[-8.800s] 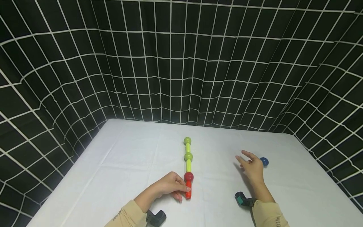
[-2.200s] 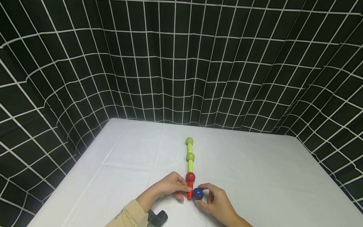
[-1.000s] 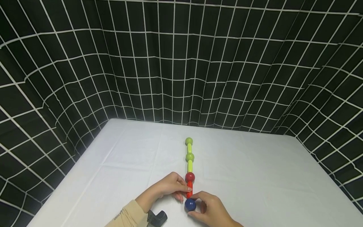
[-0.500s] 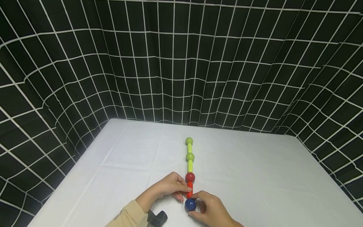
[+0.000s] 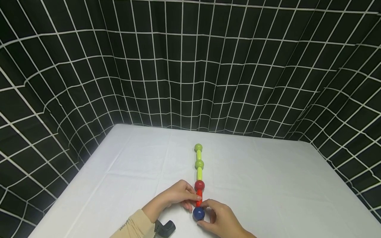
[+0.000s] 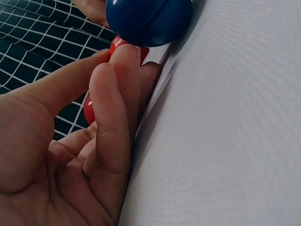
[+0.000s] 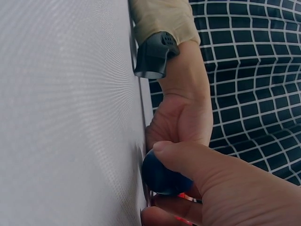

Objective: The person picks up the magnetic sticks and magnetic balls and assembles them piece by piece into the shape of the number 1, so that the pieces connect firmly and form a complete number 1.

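Observation:
A straight chain lies on the white table: a green ball [image 5: 198,147], a yellow-green rod [image 5: 198,155], another green ball [image 5: 199,164], a second yellow-green rod [image 5: 199,174], a red ball [image 5: 199,185] and a red rod [image 5: 199,193]. My left hand [image 5: 177,193] pinches the red rod from the left side. At the rod's near end sits a dark blue ball [image 5: 198,214], gripped between the thumb and fingers of my right hand [image 5: 219,218]. The left wrist view shows the blue ball [image 6: 148,21] against the red rod; fingers hide most of the rod.
The white cloth-covered table [image 5: 262,178] spreads to both sides of the chain. A black curtain [image 5: 190,76] with a white grid stands behind and along the sides. A dark wrist-worn device [image 5: 165,228] sits under the left forearm.
My right hand, earlier beside the blue ball on the right, has gripped it and brought it left to the red rod's near end. The left hand keeps its pinch. Lately both barely move.

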Demonstrator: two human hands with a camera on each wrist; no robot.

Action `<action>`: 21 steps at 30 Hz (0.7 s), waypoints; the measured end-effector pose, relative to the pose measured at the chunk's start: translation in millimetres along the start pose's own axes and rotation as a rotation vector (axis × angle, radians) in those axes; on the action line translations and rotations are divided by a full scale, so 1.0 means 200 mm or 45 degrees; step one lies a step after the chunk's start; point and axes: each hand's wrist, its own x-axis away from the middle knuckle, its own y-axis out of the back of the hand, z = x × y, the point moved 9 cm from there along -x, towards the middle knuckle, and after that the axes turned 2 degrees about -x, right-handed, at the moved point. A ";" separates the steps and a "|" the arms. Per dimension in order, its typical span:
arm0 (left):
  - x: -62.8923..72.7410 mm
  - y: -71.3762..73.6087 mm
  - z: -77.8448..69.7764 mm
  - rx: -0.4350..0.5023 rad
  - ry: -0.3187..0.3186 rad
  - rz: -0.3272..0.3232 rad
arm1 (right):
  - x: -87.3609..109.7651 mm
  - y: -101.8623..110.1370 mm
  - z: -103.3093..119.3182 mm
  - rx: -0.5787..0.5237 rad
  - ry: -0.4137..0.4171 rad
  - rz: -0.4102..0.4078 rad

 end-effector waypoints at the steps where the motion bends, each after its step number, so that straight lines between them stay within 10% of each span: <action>1: 0.00 0.00 0.00 0.002 -0.001 0.002 | 0.00 0.00 0.00 0.001 0.001 0.001; 16: 0.00 0.00 0.00 0.020 0.012 0.015 | 0.00 0.01 -0.02 -0.057 -0.032 -0.012; 21: 0.04 0.11 0.00 -0.054 0.062 -0.068 | -0.02 0.07 -0.04 -0.093 -0.142 -0.117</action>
